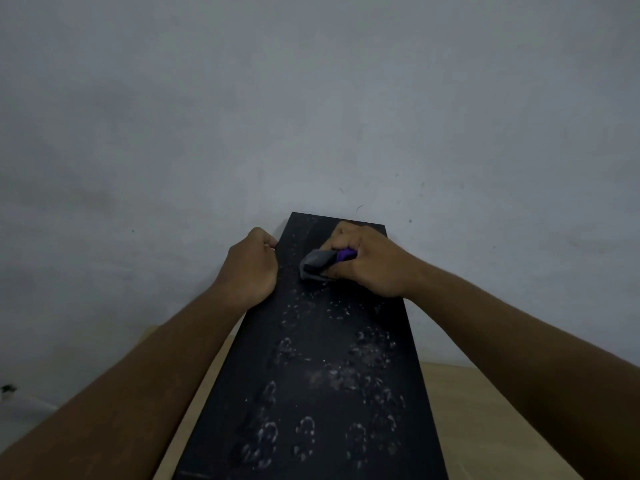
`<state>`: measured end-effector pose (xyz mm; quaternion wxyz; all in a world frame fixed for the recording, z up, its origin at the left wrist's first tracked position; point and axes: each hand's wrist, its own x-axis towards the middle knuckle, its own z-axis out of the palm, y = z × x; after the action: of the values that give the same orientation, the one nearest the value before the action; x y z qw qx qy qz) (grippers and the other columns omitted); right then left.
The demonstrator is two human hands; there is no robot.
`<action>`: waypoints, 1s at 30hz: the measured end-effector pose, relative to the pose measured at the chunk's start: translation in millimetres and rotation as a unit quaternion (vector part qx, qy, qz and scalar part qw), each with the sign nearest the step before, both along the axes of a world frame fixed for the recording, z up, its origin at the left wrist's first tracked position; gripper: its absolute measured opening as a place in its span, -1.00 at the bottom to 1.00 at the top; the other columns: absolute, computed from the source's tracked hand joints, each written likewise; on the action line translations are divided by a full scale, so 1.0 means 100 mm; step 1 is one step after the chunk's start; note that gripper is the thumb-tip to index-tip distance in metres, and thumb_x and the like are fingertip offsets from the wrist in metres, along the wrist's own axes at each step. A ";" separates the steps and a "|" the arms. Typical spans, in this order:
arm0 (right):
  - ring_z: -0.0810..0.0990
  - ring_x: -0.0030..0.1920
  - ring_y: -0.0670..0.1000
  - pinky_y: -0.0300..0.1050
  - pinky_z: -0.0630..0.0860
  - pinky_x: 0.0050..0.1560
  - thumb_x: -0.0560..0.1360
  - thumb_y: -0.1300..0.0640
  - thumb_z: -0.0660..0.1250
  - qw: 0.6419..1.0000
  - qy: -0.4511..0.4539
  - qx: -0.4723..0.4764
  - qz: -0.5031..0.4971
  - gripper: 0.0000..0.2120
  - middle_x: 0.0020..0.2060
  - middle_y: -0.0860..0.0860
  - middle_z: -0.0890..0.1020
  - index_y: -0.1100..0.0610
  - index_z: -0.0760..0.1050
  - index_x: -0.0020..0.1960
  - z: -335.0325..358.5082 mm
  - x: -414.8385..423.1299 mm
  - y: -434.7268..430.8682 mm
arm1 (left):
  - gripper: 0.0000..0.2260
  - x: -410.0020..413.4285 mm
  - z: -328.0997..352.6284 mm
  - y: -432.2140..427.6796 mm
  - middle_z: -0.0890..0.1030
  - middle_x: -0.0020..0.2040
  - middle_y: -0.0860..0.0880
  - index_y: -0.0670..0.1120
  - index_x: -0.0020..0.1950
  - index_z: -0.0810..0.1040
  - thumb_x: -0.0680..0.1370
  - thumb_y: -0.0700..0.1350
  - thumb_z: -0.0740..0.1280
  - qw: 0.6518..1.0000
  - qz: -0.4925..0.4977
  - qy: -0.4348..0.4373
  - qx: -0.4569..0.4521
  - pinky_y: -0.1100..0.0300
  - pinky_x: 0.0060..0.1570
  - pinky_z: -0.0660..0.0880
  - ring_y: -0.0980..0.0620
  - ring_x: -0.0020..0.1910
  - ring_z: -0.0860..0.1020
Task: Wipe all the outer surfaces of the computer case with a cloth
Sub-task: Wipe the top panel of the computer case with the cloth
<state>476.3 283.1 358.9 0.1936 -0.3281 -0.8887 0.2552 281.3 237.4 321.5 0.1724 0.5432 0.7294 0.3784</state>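
One computer case [322, 358], one cloth [317, 265] gripped by right hand [367, 261], left hand [251, 268] curled on case edge.

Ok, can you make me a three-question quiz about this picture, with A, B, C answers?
1. Where is the cloth?
A) on the floor
B) on top of the case, near its far end
C) hanging on the wall

2. What colour is the case?
A) white
B) red
C) black

3. How does the near part of the case top look?
A) dusty, with pale smudges
B) shiny and spotless
C) covered with paper

Answers:
1 B, the right hand grips the cloth there.
2 C, its whole top is black.
3 A, whitish marks dot it.
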 end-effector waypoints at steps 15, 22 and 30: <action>0.54 -0.21 0.07 -0.14 0.40 -0.19 0.57 0.15 0.34 0.979 -0.003 0.059 -0.195 -0.83 -0.22 0.14 0.60 0.25 0.64 -0.04 -0.05 -0.41 0.80 | -0.75 -0.02 -0.03 0.05 0.57 0.11 -0.16 -0.10 0.28 0.44 0.71 -0.21 0.03 1.000 -0.001 -0.010 -0.007 0.17 -0.22 0.36 -0.06 -0.03 0.54; 0.43 -0.22 0.10 -0.17 0.27 -0.33 0.55 0.23 0.26 0.962 -0.067 0.107 -0.243 -0.64 -0.12 0.09 0.42 0.10 0.25 -0.38 -0.08 -0.70 1.08 | -0.75 -0.02 -0.03 0.05 0.57 0.14 -0.16 -0.11 0.26 0.45 0.70 -0.23 0.04 1.000 0.002 -0.021 -0.006 0.13 -0.10 0.40 -0.10 0.05 0.55; 0.58 -0.06 0.22 -0.06 0.50 -0.11 0.55 0.21 0.27 0.973 -0.067 0.093 -0.201 -0.90 0.05 0.16 0.54 0.12 0.51 -0.13 -0.08 -0.77 1.10 | -0.78 -0.04 -0.02 0.03 0.58 0.16 -0.18 -0.11 0.23 0.45 0.69 -0.26 0.07 1.000 -0.005 -0.024 -0.007 0.09 -0.08 0.44 -0.13 0.05 0.56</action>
<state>399.2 393.2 350.9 0.2107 -0.4971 -0.8353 0.1041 277.7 240.7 319.3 0.1959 0.5358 0.7252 0.3854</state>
